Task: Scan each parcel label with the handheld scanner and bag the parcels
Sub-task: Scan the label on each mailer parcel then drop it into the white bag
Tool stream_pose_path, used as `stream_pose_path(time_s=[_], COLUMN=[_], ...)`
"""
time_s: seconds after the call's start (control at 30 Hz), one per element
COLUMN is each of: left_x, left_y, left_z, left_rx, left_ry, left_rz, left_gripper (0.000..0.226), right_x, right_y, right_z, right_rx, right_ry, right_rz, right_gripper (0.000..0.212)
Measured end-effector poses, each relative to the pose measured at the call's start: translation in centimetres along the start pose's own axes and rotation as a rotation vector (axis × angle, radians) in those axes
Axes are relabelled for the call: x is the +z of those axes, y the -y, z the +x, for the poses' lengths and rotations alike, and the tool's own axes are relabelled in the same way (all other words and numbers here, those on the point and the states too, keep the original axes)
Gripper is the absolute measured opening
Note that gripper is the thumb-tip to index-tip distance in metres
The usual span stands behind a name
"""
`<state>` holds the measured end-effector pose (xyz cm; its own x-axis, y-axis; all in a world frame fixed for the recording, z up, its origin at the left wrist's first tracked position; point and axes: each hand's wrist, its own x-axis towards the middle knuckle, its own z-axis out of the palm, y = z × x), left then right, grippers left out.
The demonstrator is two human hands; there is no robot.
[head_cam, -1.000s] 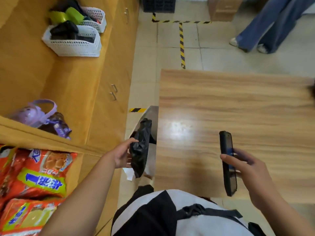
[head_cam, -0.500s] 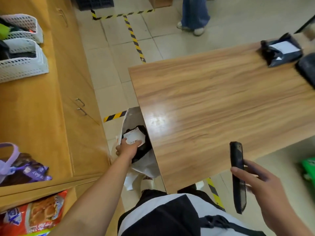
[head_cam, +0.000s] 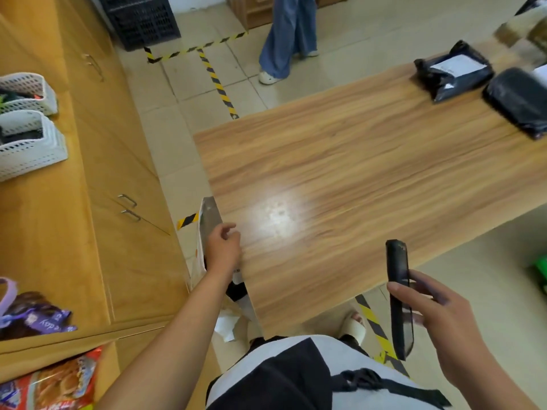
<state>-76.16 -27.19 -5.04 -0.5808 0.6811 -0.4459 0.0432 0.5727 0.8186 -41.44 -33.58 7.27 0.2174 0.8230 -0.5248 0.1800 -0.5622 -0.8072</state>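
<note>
My right hand [head_cam: 441, 318] grips the black handheld scanner [head_cam: 399, 294] edge-on over the near corner of the wooden table [head_cam: 340, 179]. My left hand [head_cam: 222, 247] hovers empty with loosely curled fingers at the table's left edge, just above the mouth of the white bag [head_cam: 207, 223] that hangs beside the table. A black parcel with a white label [head_cam: 236, 284] lies inside that bag, partly hidden by my forearm. At the far right of the table lie two more black parcels: one [head_cam: 453, 69] with its white label up, the other [head_cam: 518, 99] beside it.
A wooden cabinet [head_cam: 97, 179] runs along the left, with white baskets [head_cam: 26, 143], snack packets and a purple item on it. Another person's legs [head_cam: 284, 39] stand on the tiled floor beyond the table. A black crate [head_cam: 142, 19] sits at the back.
My left hand lowered the black parcel into the white bag, let go, and rose to the table edge. The camera turned right, bringing two more parcels into view.
</note>
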Motion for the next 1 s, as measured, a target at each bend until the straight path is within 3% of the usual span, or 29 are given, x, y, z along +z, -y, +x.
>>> stream_pose_path(time_s=[0.17, 0.4, 0.53, 0.67, 0.8, 1.0], left_x=[7.1, 20.2, 26.8, 32.2, 36.0, 44.0], left_y=[-6.2, -10.4, -11.6, -12.4, -13.7, -18.8], left_z=[-3.7, -9.2, -11.8, -14.3, -14.4, -9.6], left_rx=[0.14, 0.187, 0.171, 0.15, 0.149, 0.128], left_ry=[0.17, 0.393, 0.49, 0.613, 0.659, 0.583], left_rz=[0.025, 0.095, 0.124, 0.167, 0.255, 0.226], left_gripper=[0.021, 0.029, 0.035, 0.027, 0.02, 0.017], right_x=[-5.4, -15.5, -21.3, -26.1, -28.8, -31.6], right_y=[1.1, 2.0, 1.8, 1.8, 2.3, 4.0], right_z=[2.6, 7.0, 9.0, 11.3, 13.8, 19.5], right_rx=[-0.013, -0.058, -0.085, -0.092, -0.083, -0.071], right_ry=[0.011, -0.002, -0.06, -0.106, -0.125, -0.134], right_rz=[0.072, 0.148, 0.173, 0.198, 0.254, 0.282], right_gripper=[0.071, 0.07, 0.08, 0.087, 0.087, 0.084])
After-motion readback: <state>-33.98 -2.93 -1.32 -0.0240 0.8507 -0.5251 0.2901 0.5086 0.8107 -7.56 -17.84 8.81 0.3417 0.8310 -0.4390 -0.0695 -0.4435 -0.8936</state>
